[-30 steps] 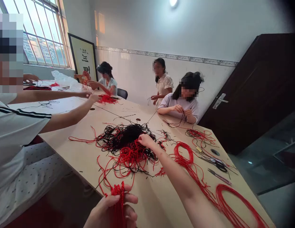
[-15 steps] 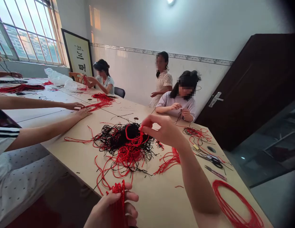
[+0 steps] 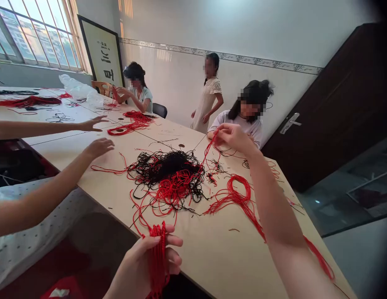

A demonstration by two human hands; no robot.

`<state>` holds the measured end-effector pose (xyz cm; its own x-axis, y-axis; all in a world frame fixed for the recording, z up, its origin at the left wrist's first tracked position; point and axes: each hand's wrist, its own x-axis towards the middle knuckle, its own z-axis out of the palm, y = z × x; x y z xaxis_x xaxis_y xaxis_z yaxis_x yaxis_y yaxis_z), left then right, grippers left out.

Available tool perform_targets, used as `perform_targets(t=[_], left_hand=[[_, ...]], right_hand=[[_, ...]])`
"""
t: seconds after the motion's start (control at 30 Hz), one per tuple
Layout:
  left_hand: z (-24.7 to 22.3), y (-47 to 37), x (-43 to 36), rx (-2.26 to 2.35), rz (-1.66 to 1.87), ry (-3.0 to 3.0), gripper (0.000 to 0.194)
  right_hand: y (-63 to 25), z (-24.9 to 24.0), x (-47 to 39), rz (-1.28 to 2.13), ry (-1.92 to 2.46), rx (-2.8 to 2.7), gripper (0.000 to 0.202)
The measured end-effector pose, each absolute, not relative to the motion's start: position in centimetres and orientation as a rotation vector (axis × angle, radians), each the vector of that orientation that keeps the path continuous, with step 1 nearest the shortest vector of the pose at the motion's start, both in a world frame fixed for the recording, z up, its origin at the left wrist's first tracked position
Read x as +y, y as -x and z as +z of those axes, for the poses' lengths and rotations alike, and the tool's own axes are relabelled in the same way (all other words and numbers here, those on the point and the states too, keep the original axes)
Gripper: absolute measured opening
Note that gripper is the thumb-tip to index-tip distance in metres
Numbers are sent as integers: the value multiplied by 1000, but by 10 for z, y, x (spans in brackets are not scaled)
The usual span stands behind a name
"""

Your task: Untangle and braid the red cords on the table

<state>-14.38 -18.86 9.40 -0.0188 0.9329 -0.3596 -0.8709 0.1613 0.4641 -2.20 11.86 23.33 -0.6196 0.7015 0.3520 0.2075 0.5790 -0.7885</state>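
My left hand (image 3: 149, 253), low in the view at the table's near edge, is closed on a bundle of red cords (image 3: 158, 257). From the bundle, red strands run up to a tangled pile of black cord (image 3: 173, 164) and red cord (image 3: 174, 187). Up and to the right, my right hand (image 3: 232, 137) pinches red strands (image 3: 207, 151), which stretch down to the pile. Beneath my right forearm lies a looped red bundle (image 3: 240, 191) on the table.
At the left, a person's two hands (image 3: 98, 145) hover over the table (image 3: 102, 195). Another red bundle (image 3: 135, 120) lies beyond. Across the table, two people sit working and one stands. A red coil (image 3: 321, 259) rests near the right edge.
My right hand has moved up and right, drawing red strands out from the pile. My left hand still holds its bundle. The neighbour's hands have lifted off the red cords.
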Motion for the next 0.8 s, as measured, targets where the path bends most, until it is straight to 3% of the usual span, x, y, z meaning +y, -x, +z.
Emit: perform_targets(t=[0.3, 0.5, 0.6, 0.8], left_hand=[[90, 146, -194, 680, 1426, -139, 19], [96, 147, -194, 675, 1459, -110, 17], [96, 147, -194, 660, 1457, -115, 16], [88, 152, -197, 614, 1454, -102, 19]], right_hand=[[45, 306, 161, 584, 684, -1601, 13], [58, 333, 162, 464, 694, -1643, 30], [76, 306, 164, 487, 871, -1875, 29], [111, 198, 163, 671, 1032, -2376, 20]])
